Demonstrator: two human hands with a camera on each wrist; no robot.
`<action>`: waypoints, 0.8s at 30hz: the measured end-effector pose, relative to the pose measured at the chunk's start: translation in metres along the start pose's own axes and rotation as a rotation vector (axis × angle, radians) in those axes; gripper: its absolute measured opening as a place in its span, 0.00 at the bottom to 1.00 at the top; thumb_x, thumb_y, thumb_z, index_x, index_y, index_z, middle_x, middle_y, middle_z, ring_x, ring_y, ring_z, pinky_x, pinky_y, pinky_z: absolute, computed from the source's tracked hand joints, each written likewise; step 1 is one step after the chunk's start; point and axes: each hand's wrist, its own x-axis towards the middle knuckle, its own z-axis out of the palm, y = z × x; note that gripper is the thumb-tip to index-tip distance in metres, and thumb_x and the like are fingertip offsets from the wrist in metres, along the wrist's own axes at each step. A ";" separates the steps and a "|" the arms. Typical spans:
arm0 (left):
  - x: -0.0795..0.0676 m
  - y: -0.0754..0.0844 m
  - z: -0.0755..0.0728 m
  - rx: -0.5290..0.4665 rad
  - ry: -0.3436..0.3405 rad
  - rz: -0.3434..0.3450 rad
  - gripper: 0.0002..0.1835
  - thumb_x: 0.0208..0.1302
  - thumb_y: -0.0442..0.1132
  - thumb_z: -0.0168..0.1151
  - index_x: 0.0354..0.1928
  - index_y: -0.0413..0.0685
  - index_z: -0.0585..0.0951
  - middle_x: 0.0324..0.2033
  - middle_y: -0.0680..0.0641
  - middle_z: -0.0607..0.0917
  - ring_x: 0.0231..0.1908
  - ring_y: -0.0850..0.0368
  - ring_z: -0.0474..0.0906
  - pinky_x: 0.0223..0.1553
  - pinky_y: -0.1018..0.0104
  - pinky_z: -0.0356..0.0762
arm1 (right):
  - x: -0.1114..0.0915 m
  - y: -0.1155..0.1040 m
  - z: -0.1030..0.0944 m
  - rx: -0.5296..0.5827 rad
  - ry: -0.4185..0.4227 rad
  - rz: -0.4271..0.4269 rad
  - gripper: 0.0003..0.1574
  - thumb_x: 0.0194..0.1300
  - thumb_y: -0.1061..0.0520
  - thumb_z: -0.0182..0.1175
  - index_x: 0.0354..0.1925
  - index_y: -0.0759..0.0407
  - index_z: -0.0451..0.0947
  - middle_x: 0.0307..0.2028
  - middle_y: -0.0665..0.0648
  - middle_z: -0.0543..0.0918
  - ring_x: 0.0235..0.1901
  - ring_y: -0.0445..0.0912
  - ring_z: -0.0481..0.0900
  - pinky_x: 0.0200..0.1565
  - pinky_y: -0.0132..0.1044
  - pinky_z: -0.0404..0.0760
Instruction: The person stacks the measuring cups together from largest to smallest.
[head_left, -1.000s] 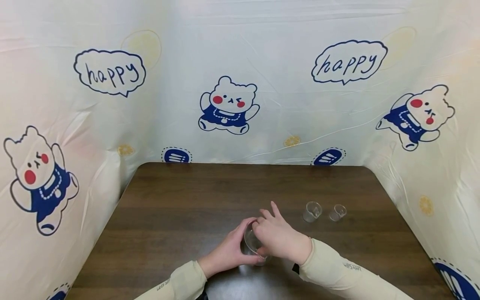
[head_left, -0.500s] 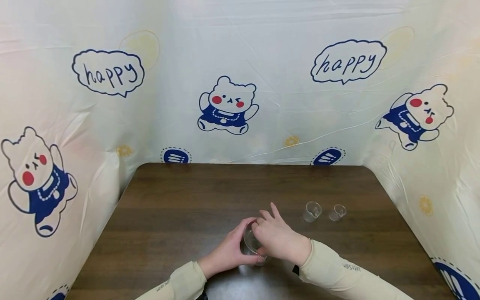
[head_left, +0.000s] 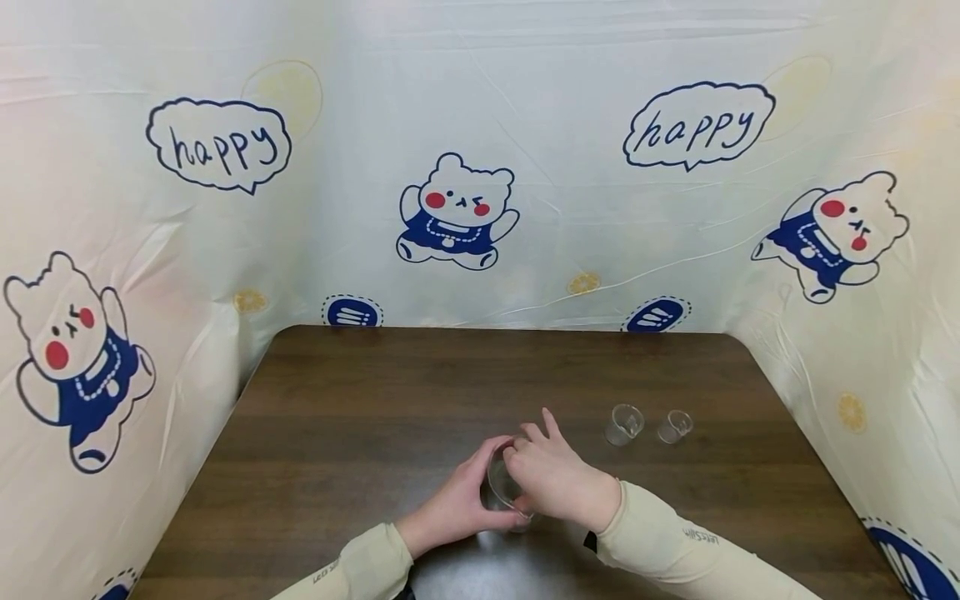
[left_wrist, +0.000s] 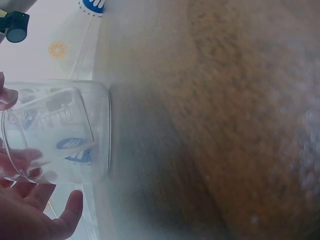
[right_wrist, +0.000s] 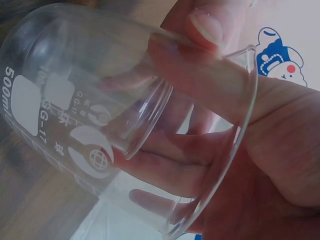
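Observation:
A large clear glass beaker (head_left: 501,487), marked 500ml in the right wrist view, stands upright on the table at the near middle. My left hand (head_left: 453,504) grips its outside from the left. Inside it sits a smaller glass beaker (left_wrist: 65,120), tilted, with white markings of its own. My right hand (head_left: 558,479) reaches in over the large rim, thumb and fingers around the smaller beaker's rim (right_wrist: 150,125). In the head view the right hand largely covers the beaker's mouth, and the little finger points up.
Two more small clear beakers, a wider one (head_left: 624,425) and a narrower one (head_left: 676,427), stand side by side to the right on the dark wooden table (head_left: 360,400). A printed white curtain (head_left: 570,208) encloses the table's back and sides.

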 end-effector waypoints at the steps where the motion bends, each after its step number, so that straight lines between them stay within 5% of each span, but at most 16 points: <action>1: 0.000 0.005 -0.002 -0.004 -0.001 0.004 0.46 0.48 0.51 0.73 0.67 0.56 0.57 0.60 0.53 0.70 0.55 0.59 0.70 0.54 0.51 0.70 | 0.000 0.000 0.000 -0.001 0.000 0.000 0.33 0.40 0.41 0.75 0.41 0.57 0.80 0.41 0.53 0.82 0.53 0.56 0.71 0.58 0.64 0.59; 6: -0.001 0.017 -0.007 -0.008 -0.007 0.020 0.45 0.49 0.49 0.73 0.66 0.52 0.58 0.60 0.51 0.70 0.55 0.58 0.70 0.55 0.58 0.70 | 0.001 -0.001 0.001 -0.001 -0.003 0.003 0.33 0.39 0.41 0.76 0.41 0.57 0.80 0.40 0.53 0.82 0.53 0.55 0.71 0.58 0.65 0.59; 15: 0.000 -0.012 0.004 0.007 0.006 0.020 0.47 0.47 0.59 0.70 0.67 0.64 0.56 0.59 0.57 0.70 0.55 0.61 0.71 0.55 0.53 0.70 | 0.004 -0.002 0.007 -0.021 -0.005 0.017 0.34 0.38 0.39 0.76 0.41 0.56 0.80 0.38 0.52 0.82 0.51 0.54 0.71 0.59 0.64 0.58; 24: 0.000 -0.015 0.005 -0.006 0.002 0.013 0.48 0.46 0.60 0.70 0.67 0.63 0.56 0.59 0.59 0.69 0.54 0.62 0.71 0.55 0.58 0.70 | 0.004 -0.002 0.006 -0.023 0.005 0.012 0.33 0.37 0.40 0.76 0.40 0.56 0.80 0.36 0.51 0.82 0.51 0.54 0.71 0.58 0.64 0.59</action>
